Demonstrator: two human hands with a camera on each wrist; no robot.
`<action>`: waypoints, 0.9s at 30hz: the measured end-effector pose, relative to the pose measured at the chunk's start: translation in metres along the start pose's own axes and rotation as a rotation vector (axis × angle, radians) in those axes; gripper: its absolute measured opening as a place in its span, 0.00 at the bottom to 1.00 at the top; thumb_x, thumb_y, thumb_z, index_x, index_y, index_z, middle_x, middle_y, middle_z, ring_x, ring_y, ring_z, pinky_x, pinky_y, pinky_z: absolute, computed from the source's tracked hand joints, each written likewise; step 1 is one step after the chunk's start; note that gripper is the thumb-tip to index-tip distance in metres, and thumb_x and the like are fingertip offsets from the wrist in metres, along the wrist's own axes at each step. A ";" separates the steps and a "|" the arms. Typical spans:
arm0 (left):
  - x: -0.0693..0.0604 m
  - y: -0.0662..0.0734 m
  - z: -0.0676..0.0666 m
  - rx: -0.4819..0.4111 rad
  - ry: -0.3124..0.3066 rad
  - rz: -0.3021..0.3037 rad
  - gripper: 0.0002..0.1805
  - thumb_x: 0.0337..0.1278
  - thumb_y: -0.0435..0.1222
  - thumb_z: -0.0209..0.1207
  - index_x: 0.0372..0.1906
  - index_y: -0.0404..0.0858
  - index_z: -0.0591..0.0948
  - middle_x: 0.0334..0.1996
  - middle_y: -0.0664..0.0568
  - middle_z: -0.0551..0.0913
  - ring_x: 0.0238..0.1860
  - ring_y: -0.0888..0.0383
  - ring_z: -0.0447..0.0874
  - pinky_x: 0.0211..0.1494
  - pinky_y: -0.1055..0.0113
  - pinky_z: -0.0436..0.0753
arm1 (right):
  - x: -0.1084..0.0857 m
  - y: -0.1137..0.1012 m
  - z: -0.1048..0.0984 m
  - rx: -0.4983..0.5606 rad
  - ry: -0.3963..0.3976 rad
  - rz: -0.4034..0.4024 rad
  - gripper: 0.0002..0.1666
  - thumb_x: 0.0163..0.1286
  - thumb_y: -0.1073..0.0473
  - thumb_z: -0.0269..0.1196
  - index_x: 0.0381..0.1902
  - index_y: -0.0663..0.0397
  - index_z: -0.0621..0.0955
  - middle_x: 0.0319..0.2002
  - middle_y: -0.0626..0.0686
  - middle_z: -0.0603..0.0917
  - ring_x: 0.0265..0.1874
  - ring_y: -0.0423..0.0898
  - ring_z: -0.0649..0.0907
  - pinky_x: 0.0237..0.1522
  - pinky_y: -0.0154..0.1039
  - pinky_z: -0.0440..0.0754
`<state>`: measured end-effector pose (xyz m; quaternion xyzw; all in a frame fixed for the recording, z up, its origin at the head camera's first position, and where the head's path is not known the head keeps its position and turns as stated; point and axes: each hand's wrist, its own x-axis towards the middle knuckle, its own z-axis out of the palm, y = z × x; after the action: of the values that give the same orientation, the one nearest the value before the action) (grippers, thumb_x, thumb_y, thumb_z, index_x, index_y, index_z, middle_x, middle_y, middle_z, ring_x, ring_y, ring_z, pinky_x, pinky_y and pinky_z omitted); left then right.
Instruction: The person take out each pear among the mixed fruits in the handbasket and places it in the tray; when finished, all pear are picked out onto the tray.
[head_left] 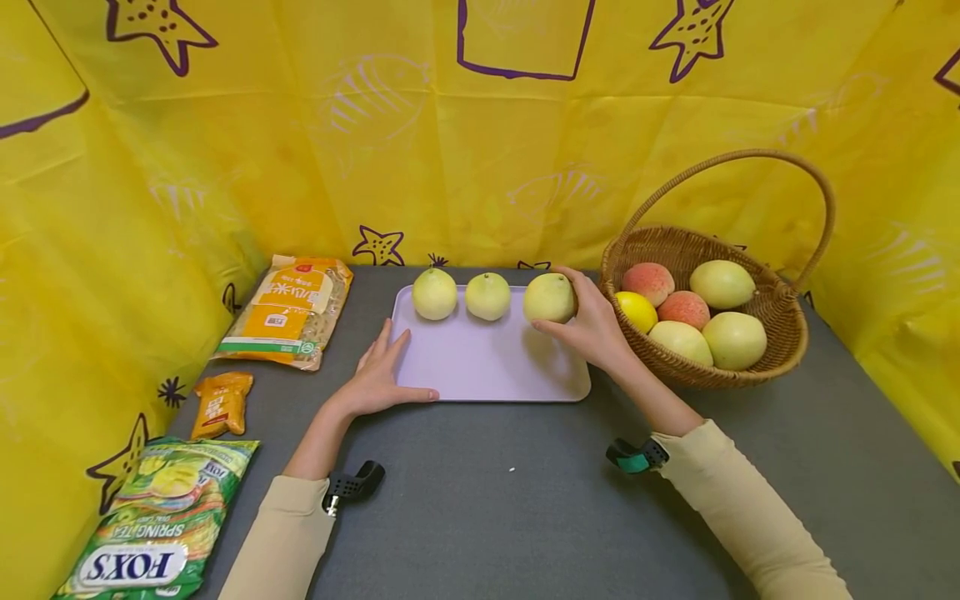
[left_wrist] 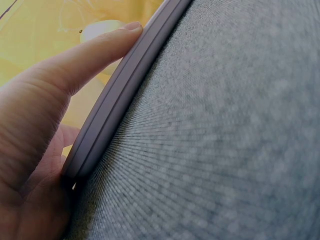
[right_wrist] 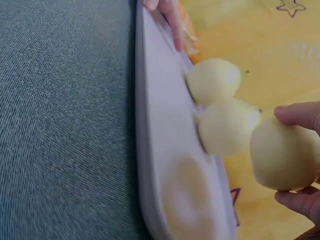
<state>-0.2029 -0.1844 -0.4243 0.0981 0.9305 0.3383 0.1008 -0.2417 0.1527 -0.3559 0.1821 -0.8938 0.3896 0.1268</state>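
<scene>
A pale lilac tray (head_left: 480,358) lies on the grey table, with two pale green round fruits (head_left: 434,294) (head_left: 488,297) side by side along its back edge. My right hand (head_left: 592,321) grips a third green fruit (head_left: 550,298) at the tray's back right; in the right wrist view that fruit (right_wrist: 282,155) is pinched between thumb and fingers, with a shadow on the tray (right_wrist: 172,125). My left hand (head_left: 378,375) rests at the tray's front left corner, fingers spread, the thumb on its rim, as the left wrist view also shows.
To the right stands a wicker basket (head_left: 705,375) with a tall handle, holding peaches, a lemon and several green fruits. Along the left lie an orange and clear food bag (head_left: 288,308), a small orange packet (head_left: 222,406) and a green candy bag (head_left: 161,517). Yellow cloth (head_left: 480,167) hangs behind.
</scene>
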 end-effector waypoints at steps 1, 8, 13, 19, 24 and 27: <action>0.000 0.000 0.000 0.001 0.000 0.000 0.67 0.37 0.63 0.71 0.78 0.38 0.48 0.76 0.40 0.26 0.74 0.32 0.31 0.68 0.32 0.43 | 0.001 0.001 0.002 0.006 0.002 0.019 0.50 0.51 0.55 0.77 0.69 0.55 0.67 0.63 0.60 0.72 0.58 0.56 0.74 0.56 0.55 0.72; 0.001 -0.001 0.000 0.000 -0.003 -0.003 0.68 0.37 0.63 0.71 0.78 0.38 0.47 0.76 0.41 0.26 0.74 0.32 0.30 0.69 0.32 0.43 | 0.007 0.015 0.017 0.028 -0.007 0.124 0.51 0.52 0.52 0.77 0.71 0.47 0.65 0.62 0.62 0.72 0.57 0.58 0.74 0.55 0.57 0.72; 0.001 -0.001 0.001 0.001 -0.003 -0.009 0.68 0.36 0.64 0.71 0.78 0.39 0.47 0.76 0.41 0.25 0.74 0.33 0.30 0.69 0.32 0.43 | 0.012 0.024 0.026 0.040 0.001 0.152 0.51 0.52 0.52 0.77 0.71 0.46 0.65 0.63 0.61 0.72 0.58 0.58 0.74 0.55 0.56 0.72; 0.000 -0.001 0.000 0.003 0.002 0.001 0.67 0.37 0.62 0.72 0.78 0.37 0.48 0.76 0.40 0.26 0.74 0.32 0.31 0.69 0.33 0.42 | 0.016 0.031 0.033 0.031 0.004 0.176 0.50 0.53 0.52 0.77 0.71 0.48 0.65 0.61 0.62 0.73 0.57 0.58 0.74 0.55 0.57 0.71; -0.001 0.000 0.000 0.002 0.004 0.000 0.67 0.37 0.62 0.72 0.78 0.37 0.48 0.76 0.40 0.26 0.74 0.32 0.31 0.69 0.33 0.42 | 0.020 0.037 0.036 0.017 0.001 0.180 0.51 0.54 0.53 0.76 0.72 0.48 0.64 0.61 0.63 0.72 0.58 0.59 0.73 0.56 0.57 0.71; 0.000 -0.001 0.001 0.002 0.004 -0.003 0.68 0.37 0.62 0.72 0.78 0.38 0.48 0.76 0.41 0.26 0.74 0.32 0.31 0.69 0.33 0.42 | 0.021 0.039 0.038 0.014 0.002 0.167 0.51 0.53 0.55 0.76 0.72 0.51 0.63 0.62 0.63 0.72 0.59 0.59 0.73 0.57 0.57 0.70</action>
<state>-0.2029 -0.1844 -0.4251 0.0960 0.9311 0.3375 0.0993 -0.2806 0.1439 -0.3988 0.1071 -0.9032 0.4051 0.0934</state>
